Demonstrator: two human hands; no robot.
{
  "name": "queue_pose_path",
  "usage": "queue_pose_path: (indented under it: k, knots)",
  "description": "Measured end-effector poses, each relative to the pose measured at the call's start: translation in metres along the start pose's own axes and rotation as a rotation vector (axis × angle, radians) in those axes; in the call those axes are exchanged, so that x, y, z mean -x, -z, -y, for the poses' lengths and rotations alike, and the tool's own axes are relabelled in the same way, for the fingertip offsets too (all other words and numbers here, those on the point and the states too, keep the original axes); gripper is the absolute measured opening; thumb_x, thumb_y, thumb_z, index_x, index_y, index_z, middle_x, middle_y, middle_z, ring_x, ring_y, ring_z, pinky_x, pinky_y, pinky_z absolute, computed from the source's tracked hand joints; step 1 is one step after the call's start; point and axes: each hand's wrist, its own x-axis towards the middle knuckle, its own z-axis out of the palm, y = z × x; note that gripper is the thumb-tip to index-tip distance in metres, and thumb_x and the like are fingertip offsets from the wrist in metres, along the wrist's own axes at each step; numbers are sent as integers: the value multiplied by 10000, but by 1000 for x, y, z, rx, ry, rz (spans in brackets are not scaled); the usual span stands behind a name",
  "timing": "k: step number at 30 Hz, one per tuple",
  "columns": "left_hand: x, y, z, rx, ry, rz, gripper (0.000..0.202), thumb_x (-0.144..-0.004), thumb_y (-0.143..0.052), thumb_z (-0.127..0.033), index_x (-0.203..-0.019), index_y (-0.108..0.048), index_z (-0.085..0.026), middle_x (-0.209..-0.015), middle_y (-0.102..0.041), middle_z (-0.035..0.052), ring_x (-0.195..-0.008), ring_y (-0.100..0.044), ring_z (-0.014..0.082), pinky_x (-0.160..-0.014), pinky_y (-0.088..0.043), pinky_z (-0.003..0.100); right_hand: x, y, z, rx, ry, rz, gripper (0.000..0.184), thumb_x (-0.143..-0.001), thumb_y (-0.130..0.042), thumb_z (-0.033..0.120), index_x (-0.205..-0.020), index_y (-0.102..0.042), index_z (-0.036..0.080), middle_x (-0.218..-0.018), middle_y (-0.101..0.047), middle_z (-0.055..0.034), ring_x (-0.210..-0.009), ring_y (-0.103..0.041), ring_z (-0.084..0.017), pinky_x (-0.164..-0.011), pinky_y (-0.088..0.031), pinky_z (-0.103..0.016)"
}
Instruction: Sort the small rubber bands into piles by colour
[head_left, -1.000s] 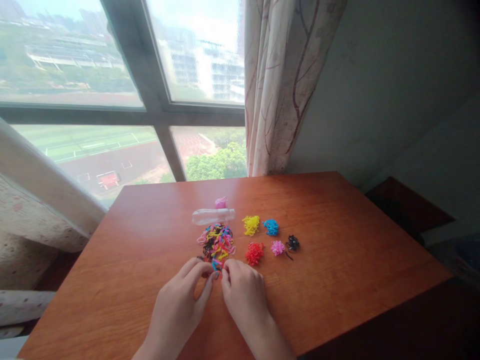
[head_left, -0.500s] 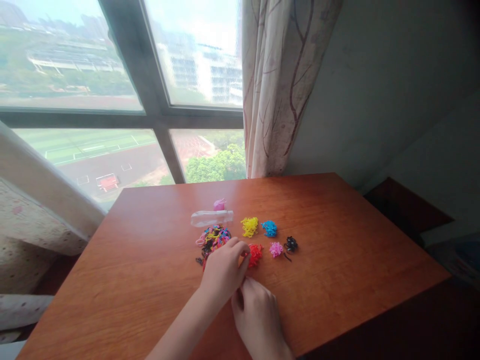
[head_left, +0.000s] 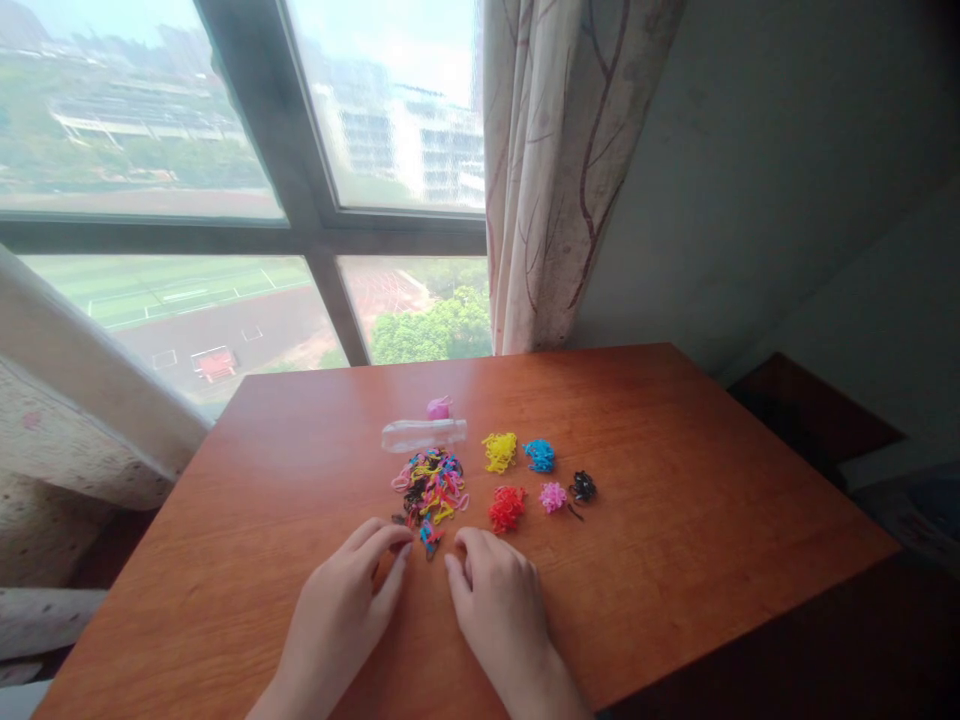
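A mixed heap of small coloured rubber bands (head_left: 431,490) lies mid-table. To its right sit sorted little piles: yellow (head_left: 500,452), blue (head_left: 540,455), red (head_left: 508,507), pink (head_left: 553,497) and black (head_left: 583,487). My left hand (head_left: 345,605) rests on the wood just below the mixed heap, fingers curled, fingertips close to a few stray bands (head_left: 430,540). My right hand (head_left: 495,605) lies beside it, fingers bent, tips just below the red pile. Neither hand visibly holds a band.
A clear plastic tube (head_left: 424,435) lies on its side behind the heap, with a pink cap (head_left: 439,407) beyond it. The wooden table (head_left: 675,520) stands against a window; a curtain (head_left: 562,170) hangs at the back. A dark lower surface (head_left: 817,415) is on the right.
My left hand, which had reached forward to the red pile, has drawn back to the near side of the mixed heap. My right hand shifted slightly forward beside it.
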Motion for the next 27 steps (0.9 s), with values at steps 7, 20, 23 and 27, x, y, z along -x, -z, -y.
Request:
queue_pose_path:
  k: [7,20,23,27]
  knots:
    - [16,1,9,-56,97,27,200,-938,-443,-328,-905,-631,-266,-920,-669,-24,-743,-661,131,-668,-485,224,-14,-3,8,34,56,11,172,-881,-589,108,-972,-617,251,-886,-698,7,-782,-659,-183,-633,-369,-261]
    - [-1,-2,-6,-248,187,133,193,-961,-424,-326,-928,-603,-263,-968,-657,-13,-785,-673,160,-634,-433,247,-7,9,-18,-84,102,-140,132,-899,-527,142,-842,-609,229,-756,-657,20,-673,-622,-152,-634,-354,-246]
    - [-3,-3,-7,-269,179,134,197,-963,-421,-321,-919,-602,-258,-969,-657,-8,-798,-673,166,-623,-421,248,-4,19,-35,-75,72,-221,164,-931,-475,191,-840,-606,227,-748,-654,9,-645,-613,-150,-636,-362,-246]
    - [-2,-1,-6,-215,165,137,198,-954,-427,-316,-931,-616,-263,-966,-662,-11,-809,-673,159,-659,-438,247,-7,27,-52,4,40,-286,172,-941,-463,210,-881,-623,224,-782,-677,-7,-663,-627,-161,-628,-364,-253]
